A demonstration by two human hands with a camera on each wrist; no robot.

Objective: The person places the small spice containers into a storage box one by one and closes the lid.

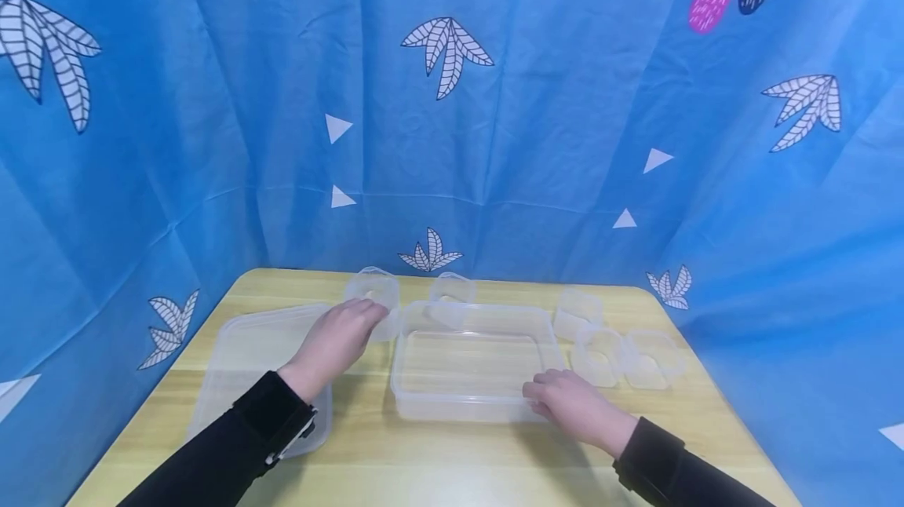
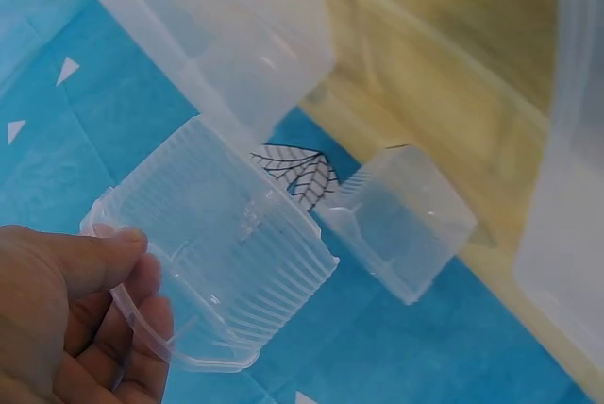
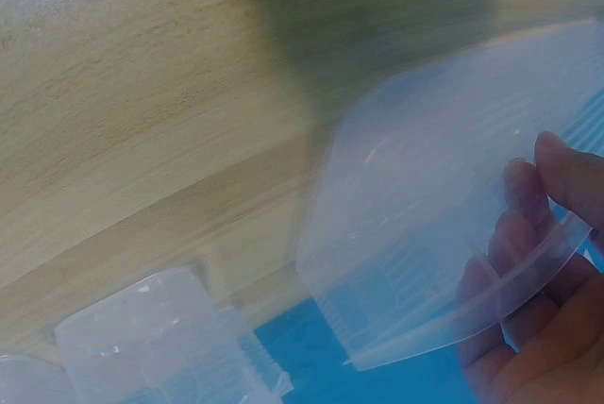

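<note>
My left hand (image 1: 340, 341) pinches the rim of a small clear plastic container (image 2: 222, 244), thumb on one side of the wall and fingers on the other. In the head view this ribbed, box-shaped container lies just past the fingers, near the table's back left. My right hand (image 1: 581, 406) grips the front right corner of a large clear rectangular container (image 1: 466, 410), its fingers curled over the rim. That large container stands mid-table, its mouth facing up. Below my left forearm lies a flat translucent lid (image 1: 243, 350), partly covered by the sleeve.
Another small clear container (image 1: 453, 286) stands behind the large one. To the right are more of them: one at the back (image 1: 579, 307) and two nearer, a left one (image 1: 599, 358) and a right one (image 1: 650, 362). Blue patterned cloth (image 1: 452, 146) surrounds the wooden table (image 1: 438, 460).
</note>
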